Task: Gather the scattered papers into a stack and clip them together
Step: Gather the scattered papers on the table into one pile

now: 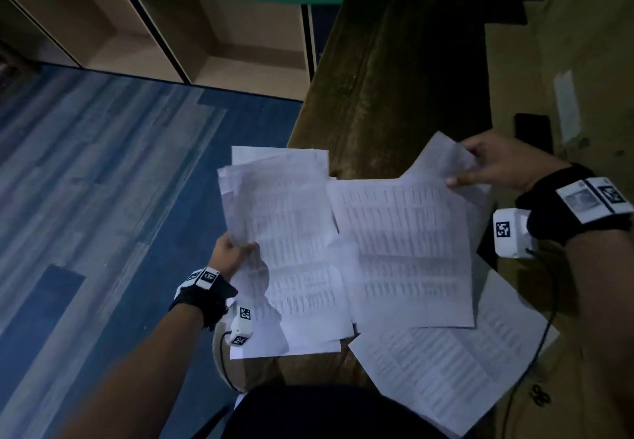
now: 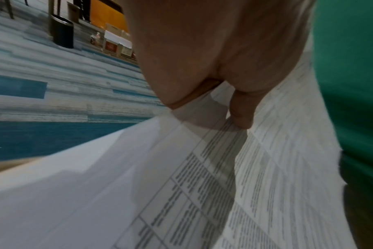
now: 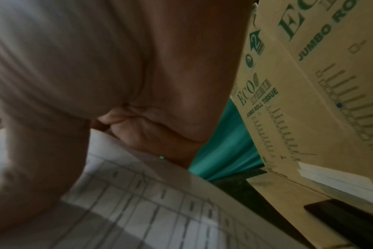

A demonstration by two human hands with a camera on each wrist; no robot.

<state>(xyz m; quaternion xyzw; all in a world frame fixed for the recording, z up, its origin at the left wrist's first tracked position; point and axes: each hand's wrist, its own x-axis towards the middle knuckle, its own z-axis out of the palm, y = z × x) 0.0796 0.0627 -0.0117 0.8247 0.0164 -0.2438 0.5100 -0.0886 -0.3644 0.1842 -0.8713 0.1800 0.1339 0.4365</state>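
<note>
Left hand [image 1: 233,255] pinches the near-left edge of a loose bundle of printed sheets [image 1: 278,212], thumb on top, fingers underneath. The bundle is lifted and fanned, half off the left edge of the wooden bench [image 1: 387,88]. Right hand [image 1: 494,164] grips the far corner of a single sheet [image 1: 435,160], curling it up off the bench. Below that sheet more papers [image 1: 401,250] lie overlapped on the bench; another page [image 1: 442,366] sits askew at the bench's near end, partly over the cardboard box [image 1: 583,61] on the bench's right. A dark flat phone-like thing [image 1: 533,129] lies on the box just beyond the right hand.

Left wrist view only: a black bin [image 2: 63,32] and stacked cartons across the blue carpet [image 2: 53,94]. Right wrist view only: the box's print, "JUMBO ROLL TISSUE". No clip visible in any view.
</note>
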